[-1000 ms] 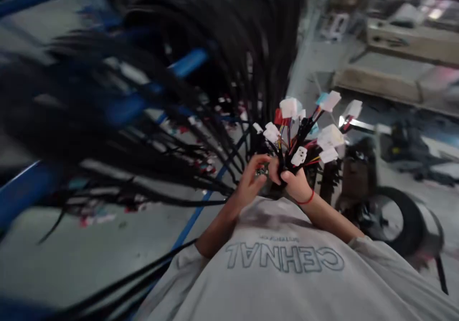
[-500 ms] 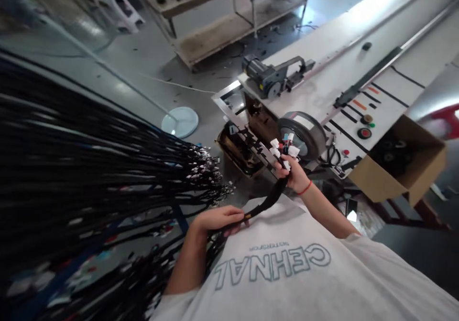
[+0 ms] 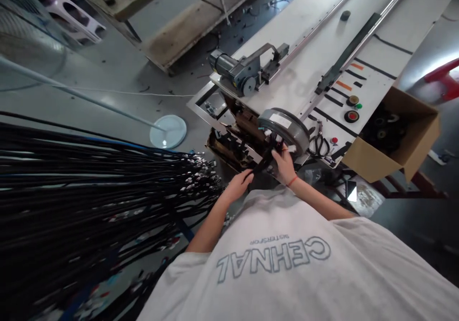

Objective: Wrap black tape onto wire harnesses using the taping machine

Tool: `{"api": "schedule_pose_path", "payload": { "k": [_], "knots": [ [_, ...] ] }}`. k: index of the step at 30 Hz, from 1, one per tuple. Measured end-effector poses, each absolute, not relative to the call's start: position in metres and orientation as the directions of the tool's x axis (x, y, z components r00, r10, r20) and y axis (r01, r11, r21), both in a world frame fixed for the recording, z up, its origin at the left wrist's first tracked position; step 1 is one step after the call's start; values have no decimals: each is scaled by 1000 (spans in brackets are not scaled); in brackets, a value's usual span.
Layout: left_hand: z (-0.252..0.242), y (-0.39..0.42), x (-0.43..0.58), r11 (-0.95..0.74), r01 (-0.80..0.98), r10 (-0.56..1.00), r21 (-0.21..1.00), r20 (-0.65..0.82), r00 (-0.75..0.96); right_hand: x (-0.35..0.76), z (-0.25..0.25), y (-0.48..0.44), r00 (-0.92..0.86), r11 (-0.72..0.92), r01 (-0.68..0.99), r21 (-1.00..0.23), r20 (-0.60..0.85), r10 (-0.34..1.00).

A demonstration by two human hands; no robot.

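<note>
A black wire harness (image 3: 264,160) with white connectors at its upper end stretches between my hands. My left hand (image 3: 239,185) is closed round its lower part. My right hand (image 3: 284,166), with a red string on the wrist, grips the harness just below the connectors. That end is in front of a large dark tape roll (image 3: 287,120) at the near corner of the long white workbench (image 3: 322,29). Behind the roll, a motor unit (image 3: 236,72) is fixed to the bench edge.
Many black harnesses (image 3: 107,182) hang in a thick bundle on my left. An open cardboard box (image 3: 373,160) stands right of the bench. Scissors (image 3: 319,141) and tape strips lie on the bench. A white round stand base (image 3: 168,132) is on the floor.
Both hands have moved up and away from my body with the harness, closer to the tape roll. The connector end now overlaps the roll. My view has shifted a little.
</note>
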State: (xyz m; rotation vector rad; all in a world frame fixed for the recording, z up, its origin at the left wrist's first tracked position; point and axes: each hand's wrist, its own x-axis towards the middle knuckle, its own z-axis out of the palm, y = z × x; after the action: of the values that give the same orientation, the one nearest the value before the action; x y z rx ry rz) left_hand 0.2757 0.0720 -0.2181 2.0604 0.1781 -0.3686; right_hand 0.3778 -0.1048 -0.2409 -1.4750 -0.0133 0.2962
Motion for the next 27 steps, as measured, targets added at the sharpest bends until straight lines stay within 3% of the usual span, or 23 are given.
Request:
{"api": "schedule_pose_path", "payload": {
  "k": [4, 7, 11, 14, 19, 22, 27],
  "knots": [
    [-212, 64, 338, -473, 193, 162, 860, -130, 978, 361, -226, -146, 925, -102, 58, -993, 15, 380],
    [-204, 66, 385, -501, 103, 101, 859, -60, 993, 372, -207, -147, 832, -203, 112, -973, -20, 554],
    [-199, 74, 410, -509, 33, -10, 860, -44, 999, 391, -194, -121, 810, -380, 148, -913, -109, 576],
    [-202, 79, 409, -478, 26, -24, 878, -43, 999, 394, -197, -109, 773, -422, 221, -879, -107, 626],
    [-215, 78, 407, -433, 59, 14, 899, -59, 998, 397, -207, -109, 783, -483, 348, -803, -35, 621],
    [-221, 77, 410, -387, 91, 57, 918, -74, 996, 408, -213, -102, 802, -573, 465, -675, 46, 596],
    [-220, 81, 413, -349, 128, 51, 929, -117, 992, 432, -221, -85, 885, -770, 366, -522, -62, 462]
  ]
}}
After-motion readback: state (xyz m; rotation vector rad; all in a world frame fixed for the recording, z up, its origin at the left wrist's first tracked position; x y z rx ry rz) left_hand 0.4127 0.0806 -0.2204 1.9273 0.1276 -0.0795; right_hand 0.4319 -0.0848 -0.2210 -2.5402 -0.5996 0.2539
